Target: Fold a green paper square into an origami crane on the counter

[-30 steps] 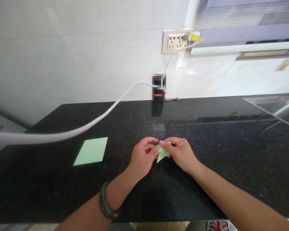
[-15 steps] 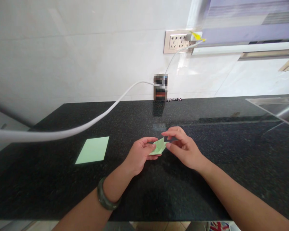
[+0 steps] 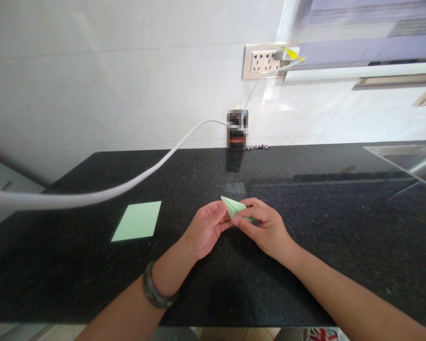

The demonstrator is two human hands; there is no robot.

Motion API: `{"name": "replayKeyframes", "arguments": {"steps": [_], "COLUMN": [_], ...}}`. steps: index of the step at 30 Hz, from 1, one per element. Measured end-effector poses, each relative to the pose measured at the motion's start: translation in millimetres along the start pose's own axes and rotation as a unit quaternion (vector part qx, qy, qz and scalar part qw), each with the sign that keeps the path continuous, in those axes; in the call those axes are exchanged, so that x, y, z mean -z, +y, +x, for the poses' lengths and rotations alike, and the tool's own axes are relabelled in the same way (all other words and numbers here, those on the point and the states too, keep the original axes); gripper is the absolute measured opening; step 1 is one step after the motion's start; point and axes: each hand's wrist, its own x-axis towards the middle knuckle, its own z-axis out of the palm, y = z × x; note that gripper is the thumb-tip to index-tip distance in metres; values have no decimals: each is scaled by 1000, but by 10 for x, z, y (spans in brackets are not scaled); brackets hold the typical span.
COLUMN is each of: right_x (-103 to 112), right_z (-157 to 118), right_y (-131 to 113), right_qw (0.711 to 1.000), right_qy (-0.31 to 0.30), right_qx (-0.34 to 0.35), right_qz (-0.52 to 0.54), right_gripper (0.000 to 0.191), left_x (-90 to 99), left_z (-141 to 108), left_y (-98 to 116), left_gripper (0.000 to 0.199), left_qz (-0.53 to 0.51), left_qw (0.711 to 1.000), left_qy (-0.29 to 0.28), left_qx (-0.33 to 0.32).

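A small folded piece of light green paper is held between both hands above the dark countertop. My right hand pinches its right part between thumb and fingers. My left hand is at the paper's left side, thumb on its edge and fingers behind and below it. The paper tapers to a point at its upper left, with a crease along it. To the left, a flat green sheet lies on the countertop. A dark green bangle circles my left wrist.
A white cable arcs over the left of the black countertop to a blurred box-like object against the wall. A socket panel is above it. A metal sink is at the right.
The folded paper has turned, its point now toward the upper left. My right hand has moved left and closed on it. The left thumb has shifted up to the paper's edge.
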Motion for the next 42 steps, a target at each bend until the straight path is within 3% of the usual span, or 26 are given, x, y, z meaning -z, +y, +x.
{"name": "replayKeyframes", "arguments": {"steps": [3,9,13,21,24,27,29,34,42], "right_x": [-57,-68,-93,-126,-124,-130,-127,-77,2], "right_z": [-11,-8,-9,-25,-29,-15,2,27,34], "right_y": [-19,-99,-84,-71,-93,-79,-59,-31,-14], "right_qw": [996,994,994,989,982,969,964,956,963], "right_qy": [51,0,11,0,-8,39,60,-33,-87], "right_qx": [-39,-48,-59,-62,-95,-142,-169,-233,-225], "right_qz": [67,98,91,134,164,197,196,175,124], "right_gripper": [12,19,19,18,12,7,15,21,28], "left_x": [-7,43,43,15,30,39,40,29,19], "left_z": [7,31,29,27,31,33,33,24,-1], "left_y": [-19,-65,-56,-52,-65,-80,-88,-82,-74], "left_gripper": [23,19,19,27,25,23,22,23,24], "left_qz": [-18,-5,26,46,57,63,69,120,263], "left_qw": [1000,998,993,993,992,991,990,982,956], "left_qy": [-11,66,115,105,111,112,120,134,116], "left_qx": [-9,-17,-20,-19,-25,-31,-39,-54,-53]}}
